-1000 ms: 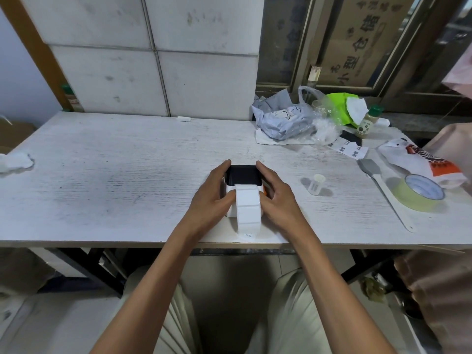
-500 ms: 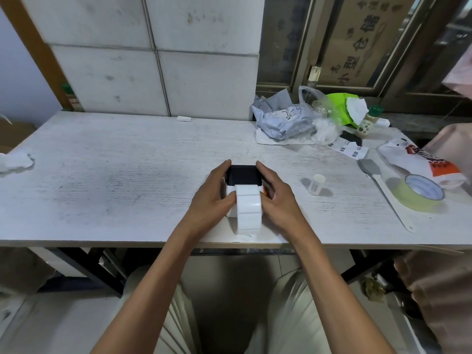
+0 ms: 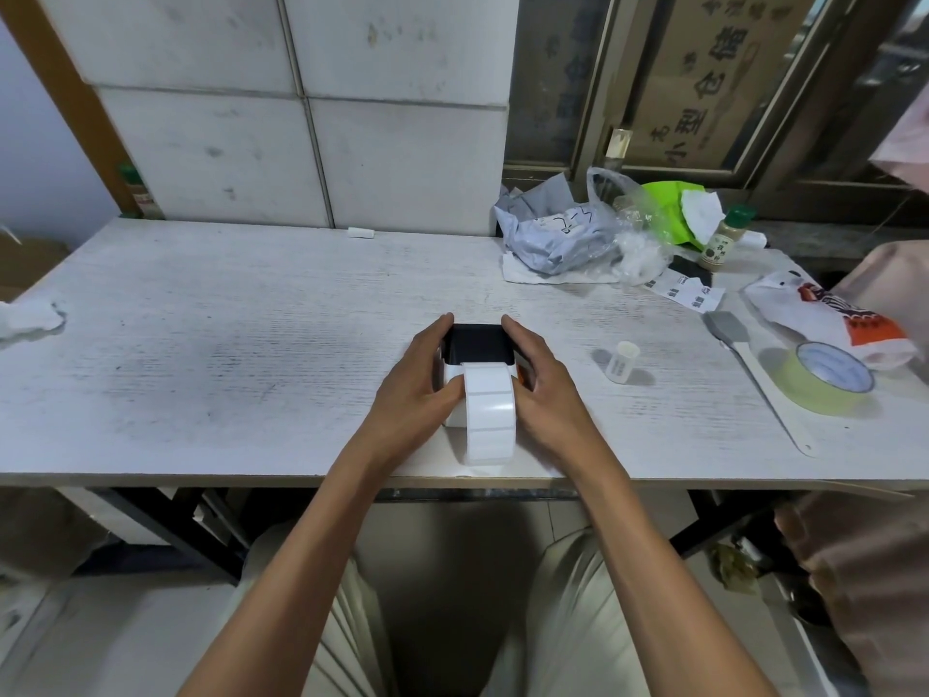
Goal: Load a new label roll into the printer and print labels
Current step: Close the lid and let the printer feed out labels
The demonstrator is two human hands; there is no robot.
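Note:
A small white label printer (image 3: 477, 347) with a black open top sits near the front edge of the white table (image 3: 251, 344). A white strip of blank labels (image 3: 488, 412) curves out of its front and down to the table edge. My left hand (image 3: 417, 389) clasps the printer's left side, thumb against the strip. My right hand (image 3: 545, 389) clasps the right side, covering an orange part of the casing. The roll itself is hidden.
A small white cylinder (image 3: 622, 361) stands right of the printer. Farther right lie a grey-headed spatula (image 3: 754, 379), a green tape roll (image 3: 824, 377) and a printed bag (image 3: 829, 319). Crumpled bags (image 3: 568, 233) and a green-capped bottle (image 3: 724, 238) sit at the back right. Tissue (image 3: 30, 316) lies far left.
The label strip's lower end has drawn slightly back from the table edge and bows out more. Both hands stay on the printer's sides.

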